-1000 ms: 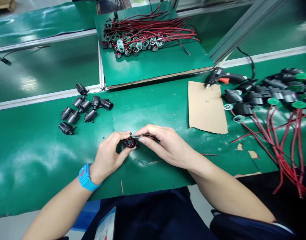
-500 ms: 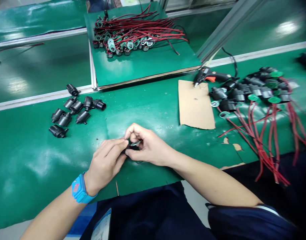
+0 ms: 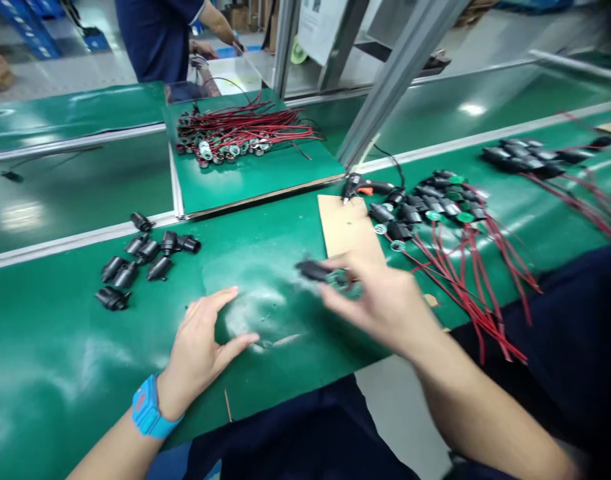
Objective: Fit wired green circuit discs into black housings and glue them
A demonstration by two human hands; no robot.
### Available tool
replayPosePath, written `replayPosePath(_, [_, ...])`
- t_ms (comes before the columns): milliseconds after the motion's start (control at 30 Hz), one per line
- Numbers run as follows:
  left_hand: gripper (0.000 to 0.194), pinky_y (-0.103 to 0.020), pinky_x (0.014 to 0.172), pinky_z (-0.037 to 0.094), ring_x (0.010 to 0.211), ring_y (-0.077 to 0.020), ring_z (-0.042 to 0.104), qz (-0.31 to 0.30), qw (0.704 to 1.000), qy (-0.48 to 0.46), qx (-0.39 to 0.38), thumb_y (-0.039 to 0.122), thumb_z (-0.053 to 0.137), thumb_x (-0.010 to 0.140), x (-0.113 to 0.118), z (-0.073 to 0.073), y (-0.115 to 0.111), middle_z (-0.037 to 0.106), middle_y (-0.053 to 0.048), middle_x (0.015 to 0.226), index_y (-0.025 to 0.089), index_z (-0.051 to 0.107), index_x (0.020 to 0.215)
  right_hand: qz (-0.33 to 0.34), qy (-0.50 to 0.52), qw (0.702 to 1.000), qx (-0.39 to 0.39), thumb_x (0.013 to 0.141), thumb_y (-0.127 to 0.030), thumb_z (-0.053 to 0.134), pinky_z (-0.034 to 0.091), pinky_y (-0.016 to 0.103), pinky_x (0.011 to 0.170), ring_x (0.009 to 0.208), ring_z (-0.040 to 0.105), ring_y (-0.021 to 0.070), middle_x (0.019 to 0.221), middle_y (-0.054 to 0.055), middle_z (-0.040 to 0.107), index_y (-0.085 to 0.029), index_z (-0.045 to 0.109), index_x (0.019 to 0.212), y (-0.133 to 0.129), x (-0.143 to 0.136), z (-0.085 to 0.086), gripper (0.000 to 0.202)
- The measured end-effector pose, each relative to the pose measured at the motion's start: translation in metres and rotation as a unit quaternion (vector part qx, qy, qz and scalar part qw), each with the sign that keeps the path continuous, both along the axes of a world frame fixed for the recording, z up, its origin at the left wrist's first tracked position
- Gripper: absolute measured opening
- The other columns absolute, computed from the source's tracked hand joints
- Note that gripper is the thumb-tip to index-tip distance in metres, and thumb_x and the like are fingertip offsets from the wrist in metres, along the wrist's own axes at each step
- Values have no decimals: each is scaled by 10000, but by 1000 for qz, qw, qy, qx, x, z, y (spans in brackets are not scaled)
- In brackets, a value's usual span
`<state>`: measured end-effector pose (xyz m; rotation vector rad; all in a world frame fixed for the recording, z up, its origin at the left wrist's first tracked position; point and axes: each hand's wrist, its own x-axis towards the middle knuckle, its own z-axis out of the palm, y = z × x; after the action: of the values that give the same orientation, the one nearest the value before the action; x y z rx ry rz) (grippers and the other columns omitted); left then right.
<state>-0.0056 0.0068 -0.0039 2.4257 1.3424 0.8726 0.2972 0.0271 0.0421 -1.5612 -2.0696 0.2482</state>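
Note:
My right hand (image 3: 370, 293) pinches a black plastic housing (image 3: 312, 270) with a small green circuit board (image 3: 339, 279) at its near end. Motion blurs both the hand and the part. It is lifted over the green mat, in front of a piece of cardboard (image 3: 348, 230). My left hand (image 3: 200, 340), with a blue band on the wrist, rests over the mat with thumb and fingers apart and nothing between them. Several loose black housings (image 3: 125, 273) lie on the mat beyond the left hand.
On the right lie several black housings (image 3: 430, 200) with green discs and red wires. A glue gun (image 3: 365, 187) rests at the cardboard's far edge. A raised green shelf (image 3: 265, 177) holds a bundle of red-wired parts (image 3: 245, 130). Another person (image 3: 160, 40) stands behind it.
My hands have parted. My right hand has moved right with the black housing, and my left has let go and opened. The camera has tilted up, bringing another person into view.

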Motion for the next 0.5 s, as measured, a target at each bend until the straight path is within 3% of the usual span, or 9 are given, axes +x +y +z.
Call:
replayPosePath(100, [432,-458,987,514,1225,-299,625,44,996,71,-8,446,588,979,-12,12,13,655,-147,1339,181,523,1314,-222,-90,971,1,795,-451,722,436,366,565,584,619,256,703,38,676,-243,650,1061,24,68,-25,345])
replayPosePath(133, [404,-478,990,503,1243,-314,608,66,993,99,-5,415,568,991,-17,17,20,636,-154,1366,174,537,1313,-269,-109,957,0,779,-506,716,436,383,568,617,629,291,686,48,657,-248,644,1021,32,87,-35,361])
replayPosePath(200, [377,-521,990,482,1271,-354,577,116,981,156,16,339,527,1006,-28,24,37,600,-173,1411,156,557,1334,-293,-126,948,10,808,-559,638,464,442,611,755,653,376,738,104,654,-237,638,981,43,116,-51,366])
replayPosePath(267, [387,-571,1000,450,1319,-402,526,154,963,215,47,231,478,1003,-39,26,58,569,-183,1453,152,561,1373,-285,-140,947,44,850,-599,553,487,524,716,932,642,441,862,159,664,-229,639,999,46,127,-57,408])
replayPosePath(333, [427,-621,1022,406,1392,-449,441,152,948,272,70,148,462,976,-47,24,81,536,-181,1498,163,571,1388,-248,-150,952,93,890,-608,511,473,575,831,1044,613,457,985,180,672,-230,640,1055,49,123,-52,431])
replayPosePath(400, [408,-644,1031,387,1420,-473,399,129,940,306,81,126,488,950,-52,18,103,541,-180,1498,166,615,1336,-173,-144,965,135,926,-567,521,449,564,902,1064,614,428,1053,180,692,-233,644,1075,59,105,-39,385])
replayPosePath(500, [268,-634,1005,417,1353,-465,483,106,945,300,77,145,531,939,-49,11,119,689,-192,1290,150,682,1161,-50,-122,980,148,946,-490,574,420,491,935,1047,625,358,1062,148,734,-230,676,1002,96,67,-17,285])
